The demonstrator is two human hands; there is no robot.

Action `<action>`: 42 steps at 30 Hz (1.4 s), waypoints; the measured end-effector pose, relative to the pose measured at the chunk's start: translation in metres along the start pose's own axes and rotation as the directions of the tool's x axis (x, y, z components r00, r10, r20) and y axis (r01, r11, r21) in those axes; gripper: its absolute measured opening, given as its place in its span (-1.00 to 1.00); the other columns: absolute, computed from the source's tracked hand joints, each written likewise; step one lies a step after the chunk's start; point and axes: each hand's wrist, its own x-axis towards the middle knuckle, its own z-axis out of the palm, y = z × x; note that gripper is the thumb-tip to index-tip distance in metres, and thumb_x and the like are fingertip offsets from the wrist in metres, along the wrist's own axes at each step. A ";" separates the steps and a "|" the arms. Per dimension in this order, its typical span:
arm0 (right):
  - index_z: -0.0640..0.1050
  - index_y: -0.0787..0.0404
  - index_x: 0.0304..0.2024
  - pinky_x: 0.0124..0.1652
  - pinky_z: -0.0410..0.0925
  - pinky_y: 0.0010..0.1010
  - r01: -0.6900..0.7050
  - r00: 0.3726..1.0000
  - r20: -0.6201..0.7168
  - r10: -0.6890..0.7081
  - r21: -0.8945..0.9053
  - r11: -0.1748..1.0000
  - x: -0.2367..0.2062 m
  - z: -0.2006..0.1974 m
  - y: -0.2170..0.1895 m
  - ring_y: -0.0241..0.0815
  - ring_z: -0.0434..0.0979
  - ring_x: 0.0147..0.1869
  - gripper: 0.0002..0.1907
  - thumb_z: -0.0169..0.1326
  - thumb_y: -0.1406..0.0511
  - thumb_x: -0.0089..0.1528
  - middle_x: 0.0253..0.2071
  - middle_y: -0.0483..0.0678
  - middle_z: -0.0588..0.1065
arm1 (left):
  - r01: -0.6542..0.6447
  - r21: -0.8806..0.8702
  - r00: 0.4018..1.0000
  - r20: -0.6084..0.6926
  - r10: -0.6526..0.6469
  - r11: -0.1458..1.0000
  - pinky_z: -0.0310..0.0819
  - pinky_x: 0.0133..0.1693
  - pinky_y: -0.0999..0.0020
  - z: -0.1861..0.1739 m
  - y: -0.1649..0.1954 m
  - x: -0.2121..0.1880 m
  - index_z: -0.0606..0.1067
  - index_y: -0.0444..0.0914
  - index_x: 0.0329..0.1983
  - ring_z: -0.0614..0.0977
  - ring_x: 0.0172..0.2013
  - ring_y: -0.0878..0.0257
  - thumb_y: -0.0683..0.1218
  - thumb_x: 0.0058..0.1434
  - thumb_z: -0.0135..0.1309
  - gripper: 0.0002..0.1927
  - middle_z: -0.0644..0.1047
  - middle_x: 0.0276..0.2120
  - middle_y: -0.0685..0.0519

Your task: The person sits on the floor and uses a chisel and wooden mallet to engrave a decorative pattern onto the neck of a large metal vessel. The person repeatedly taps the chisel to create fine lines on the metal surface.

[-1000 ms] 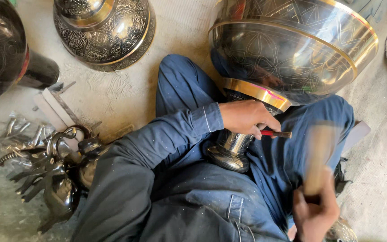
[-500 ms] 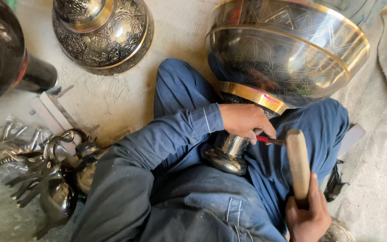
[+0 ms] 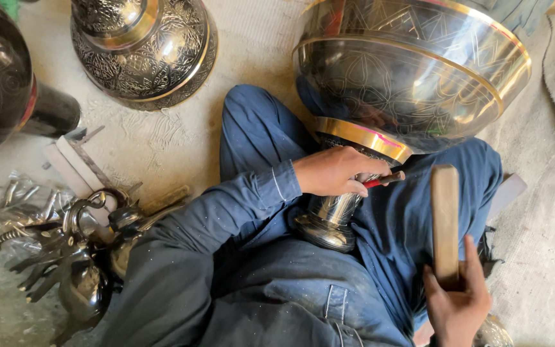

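Across my lap, the engraved metal goblet (image 3: 406,83) is lying tilted, stem toward my waist. My left hand (image 3: 335,170) is gripping a red-handled chisel (image 3: 383,180) pointing right against its neck. My right hand (image 3: 457,302) is clenching the wooden mallet (image 3: 445,222), upright, now steadier than before.

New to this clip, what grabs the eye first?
The big engraved metal bowl with gold bands, resting on its stem across the person's lap at upper right. The left hand holds a red-tipped tool against the stem, while the right hand raises a wooden mallet at lower right. A second engraved vessel stands at top left.
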 end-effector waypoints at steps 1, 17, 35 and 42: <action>0.39 0.27 0.51 -0.07 0.38 -0.51 0.036 0.999 -0.029 -0.035 0.042 0.998 0.002 0.001 -0.003 -0.35 0.50 -0.14 -0.14 0.28 0.45 0.12 -0.20 -0.04 0.53 | -0.020 0.010 1.000 -0.011 0.021 1.000 0.45 -0.26 0.09 0.000 0.000 0.000 0.45 -0.19 0.01 0.65 -0.28 -0.06 -0.15 0.04 0.34 -0.53 0.57 -0.37 -0.05; 0.46 0.27 0.33 -0.11 0.40 -0.39 0.269 0.943 -0.142 -0.301 -0.206 0.941 -0.021 0.006 -0.001 -0.16 0.55 -0.23 -0.34 0.20 0.51 0.15 -0.23 0.04 0.51 | -0.011 -0.026 0.972 0.236 0.016 1.000 0.35 -0.41 0.18 -0.001 0.005 0.019 0.56 -0.12 -0.01 0.54 -0.53 0.14 -0.18 -0.03 0.36 -0.53 0.49 -0.58 0.03; 0.51 0.35 0.24 0.00 0.40 -0.40 0.262 0.955 -0.114 -0.272 -0.099 0.960 -0.010 0.005 -0.017 -0.12 0.57 -0.03 -0.39 0.16 0.52 0.09 -0.02 0.22 0.54 | -0.032 -0.028 0.972 0.234 0.038 0.999 0.38 -0.39 0.17 -0.005 0.008 0.011 0.56 -0.14 -0.06 0.60 -0.48 0.11 -0.16 -0.02 0.34 -0.59 0.53 -0.55 0.03; 0.55 0.44 0.24 -0.21 0.38 -0.32 0.295 0.933 -0.104 -0.344 -0.324 0.899 0.017 -0.003 -0.058 -0.05 0.52 -0.31 -0.43 0.22 0.57 0.14 -0.30 0.24 0.51 | -0.005 -0.034 0.999 0.051 0.006 0.999 0.42 -0.37 0.19 -0.005 0.001 -0.005 0.55 -0.18 -0.09 0.62 -0.48 0.12 -0.16 0.00 0.33 -0.63 0.51 -0.55 0.02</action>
